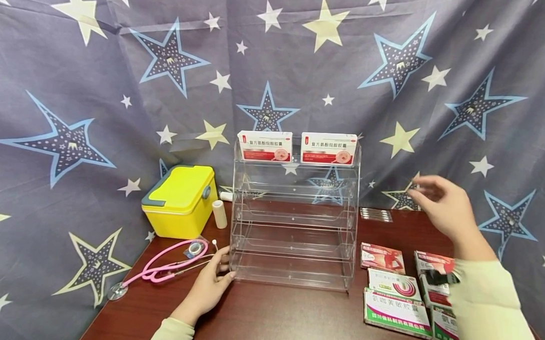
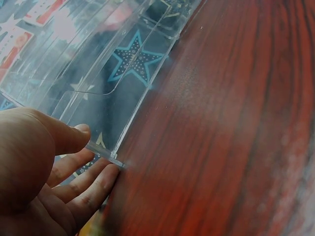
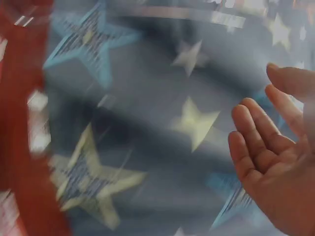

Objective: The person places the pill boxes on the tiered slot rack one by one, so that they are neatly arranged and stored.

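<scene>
A clear acrylic display rack [image 1: 293, 218] with several tiers stands upright on the table. Two white-and-red medicine boxes, a left one [image 1: 267, 147] and a right one [image 1: 329, 149], sit side by side in its top tier. My left hand [image 1: 211, 280] grips the rack's lower left corner, thumb on the front side and fingers around the side edge, as the left wrist view shows. In the air right of the rack is my right hand [image 1: 444, 208], fingers loosely bent and holding nothing; its palm [image 3: 280, 182] shows bare in the right wrist view.
Several medicine boxes [image 1: 397, 312] lie in two columns at the right. Behind them is a row of small packs [image 1: 376, 215]. At the left are a yellow case [image 1: 178, 202], a white roll [image 1: 219, 214], a pink stethoscope [image 1: 153, 273] and a tape roll [image 1: 195, 248]. A star-patterned curtain [image 1: 276, 55] hangs behind.
</scene>
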A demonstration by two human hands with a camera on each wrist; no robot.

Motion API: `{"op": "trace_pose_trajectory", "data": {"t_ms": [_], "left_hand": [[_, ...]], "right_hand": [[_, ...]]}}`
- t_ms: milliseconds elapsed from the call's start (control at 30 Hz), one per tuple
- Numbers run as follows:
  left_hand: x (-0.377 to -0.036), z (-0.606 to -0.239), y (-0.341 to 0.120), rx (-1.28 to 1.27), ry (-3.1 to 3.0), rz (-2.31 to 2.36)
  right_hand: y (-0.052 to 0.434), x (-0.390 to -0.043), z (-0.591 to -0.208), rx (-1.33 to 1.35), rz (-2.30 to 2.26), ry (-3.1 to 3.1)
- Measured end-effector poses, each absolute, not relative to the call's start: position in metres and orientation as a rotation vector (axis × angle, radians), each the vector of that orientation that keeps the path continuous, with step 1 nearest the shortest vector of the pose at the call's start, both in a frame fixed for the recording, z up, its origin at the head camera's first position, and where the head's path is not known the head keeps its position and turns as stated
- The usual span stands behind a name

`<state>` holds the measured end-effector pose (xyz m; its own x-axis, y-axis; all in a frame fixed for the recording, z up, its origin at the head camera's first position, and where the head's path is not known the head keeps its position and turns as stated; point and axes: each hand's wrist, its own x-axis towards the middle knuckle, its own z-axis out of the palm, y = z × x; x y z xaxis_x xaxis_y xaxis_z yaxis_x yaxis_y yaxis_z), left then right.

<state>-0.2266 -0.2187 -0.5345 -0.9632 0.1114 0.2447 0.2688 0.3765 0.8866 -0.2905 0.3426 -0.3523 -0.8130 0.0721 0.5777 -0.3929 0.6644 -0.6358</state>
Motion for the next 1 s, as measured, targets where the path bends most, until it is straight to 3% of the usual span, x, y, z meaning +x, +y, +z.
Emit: {"op": "trace_pose_trajectory", "data": {"t_ms": [200, 400, 1000], "left_hand": [[-0.228, -0.536, -0.220, -0.352, -2.486, -1.650], [-0.228, -0.538, -0.221, -0.339, -2.494, -1.649], [-0.228, -0.538, -0.220, -0.384, -2.454, -1.672]], "right_hand": [[0.418, -0.266, -0.421, 0.034, 1.010, -2.565], [0.459, -0.256, -0.466, -0.044, 1.014, -2.743], [0.480, -0.257, -0.493, 0.047, 1.004, -2.979]]}}
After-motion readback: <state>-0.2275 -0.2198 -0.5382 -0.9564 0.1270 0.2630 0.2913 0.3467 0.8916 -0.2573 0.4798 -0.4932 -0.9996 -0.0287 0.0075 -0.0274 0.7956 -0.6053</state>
